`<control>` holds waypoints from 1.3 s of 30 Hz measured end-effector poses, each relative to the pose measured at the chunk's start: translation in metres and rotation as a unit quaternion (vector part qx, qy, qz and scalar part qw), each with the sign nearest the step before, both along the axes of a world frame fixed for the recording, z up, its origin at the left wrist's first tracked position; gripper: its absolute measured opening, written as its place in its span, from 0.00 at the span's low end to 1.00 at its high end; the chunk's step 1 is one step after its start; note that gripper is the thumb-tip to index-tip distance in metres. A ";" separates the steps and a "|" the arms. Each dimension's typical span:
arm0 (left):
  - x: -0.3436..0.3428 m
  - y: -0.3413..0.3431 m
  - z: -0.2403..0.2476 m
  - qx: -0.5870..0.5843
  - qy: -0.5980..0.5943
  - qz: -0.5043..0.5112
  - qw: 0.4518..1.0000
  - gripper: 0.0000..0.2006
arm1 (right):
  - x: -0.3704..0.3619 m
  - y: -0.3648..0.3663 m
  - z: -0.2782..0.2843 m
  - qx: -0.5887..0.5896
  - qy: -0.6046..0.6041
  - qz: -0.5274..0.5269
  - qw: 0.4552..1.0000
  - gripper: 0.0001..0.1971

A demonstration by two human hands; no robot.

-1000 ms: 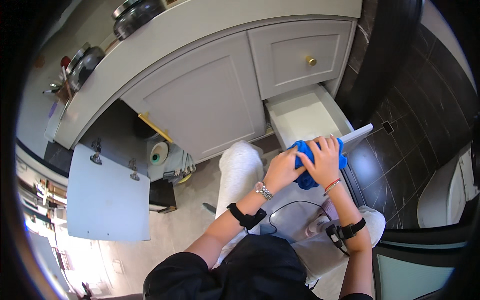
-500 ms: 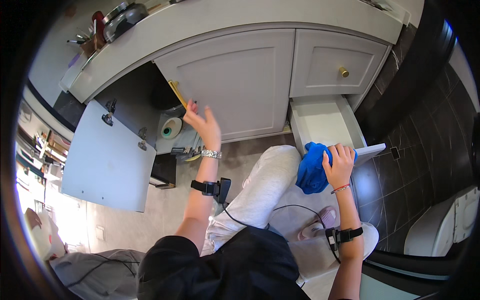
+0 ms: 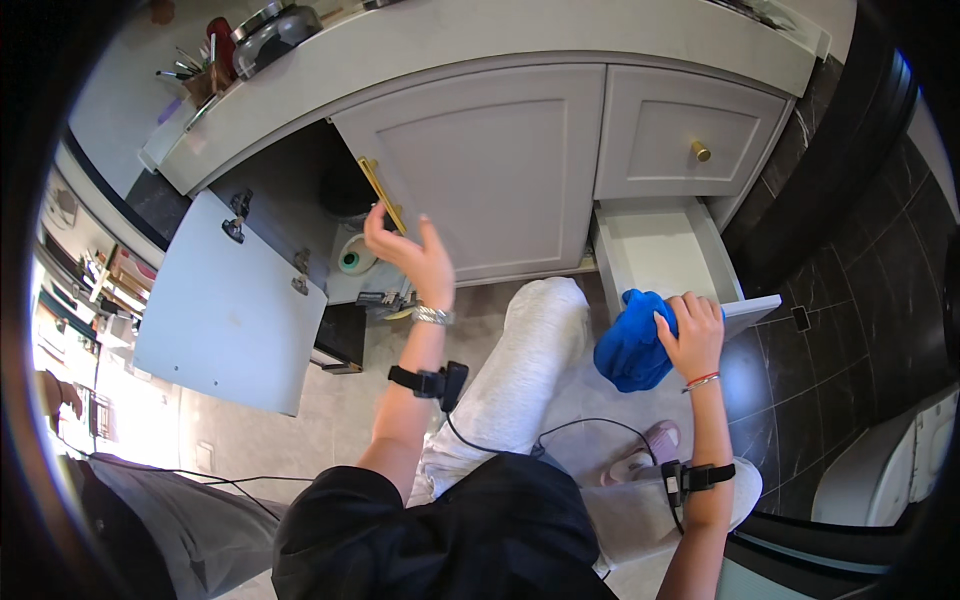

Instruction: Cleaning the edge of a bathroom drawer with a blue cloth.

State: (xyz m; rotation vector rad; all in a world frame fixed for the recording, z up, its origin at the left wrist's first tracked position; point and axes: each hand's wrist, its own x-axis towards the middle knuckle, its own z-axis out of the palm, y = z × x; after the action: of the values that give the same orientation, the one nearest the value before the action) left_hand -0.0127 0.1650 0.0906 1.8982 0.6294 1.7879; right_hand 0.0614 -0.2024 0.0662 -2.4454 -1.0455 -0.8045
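My left hand (image 3: pixel 412 262) is raised before the grey middle cabinet door (image 3: pixel 475 170), thumb and fingers apart. Its fingertips are beside the long gold handle (image 3: pixel 381 193); whether they touch it I cannot tell. On the right, my right hand (image 3: pixel 696 335) closes over a crumpled blue cloth (image 3: pixel 630 345) at the top edge of a pulled-out drawer (image 3: pixel 655 245). The cloth hangs down in front of the drawer, and part of it is hidden under the fingers. Bare white bottom shows inside the drawer.
A pale cabinet door (image 3: pixel 230 310) stands wide at left, with a white roll (image 3: pixel 357 255) inside that cabinet. Above runs the countertop (image 3: pixel 480 30) with a glass jar (image 3: pixel 275 42). A toilet (image 3: pixel 880 465) is at right. Another person's grey-clothed leg (image 3: pixel 185 515) is at lower left.
The whole view has shifted slightly, moving the cabinets right and down in the picture. My left hand stays by the gold handle, my right on the cloth. The other person's leg has moved.
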 end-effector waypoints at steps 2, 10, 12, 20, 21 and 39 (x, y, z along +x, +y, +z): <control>-0.008 -0.036 0.012 0.030 0.015 -0.102 0.994 0.20 | 0.006 -0.008 0.009 -0.009 0.019 0.006 1.000 0.14; 0.017 -0.149 -0.032 0.186 0.316 -0.642 0.673 0.27 | 0.056 -0.074 0.001 0.047 0.002 -0.144 0.988 0.14; 0.014 -0.166 -0.031 0.103 0.354 -0.655 0.659 0.26 | 0.059 -0.077 -0.001 0.026 -0.014 -0.196 0.980 0.15; 0.035 -0.203 -0.025 0.165 0.451 -0.520 0.706 0.19 | 0.019 -0.004 -0.006 0.081 0.020 -0.009 0.996 0.12; 0.036 -0.209 -0.027 0.163 0.424 -0.510 0.730 0.19 | 0.018 -0.008 -0.001 0.042 0.046 -0.030 0.998 0.11; 0.030 -0.208 -0.037 0.187 0.395 -0.419 0.796 0.20 | 0.039 -0.033 -0.003 0.052 0.078 -0.002 0.996 0.16</control>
State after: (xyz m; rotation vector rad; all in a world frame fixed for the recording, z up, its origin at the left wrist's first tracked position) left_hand 0.0176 -0.0429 0.0538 2.5899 -0.3797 0.5262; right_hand 0.1006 -0.2351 0.0633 -2.3793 -0.9174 -0.6402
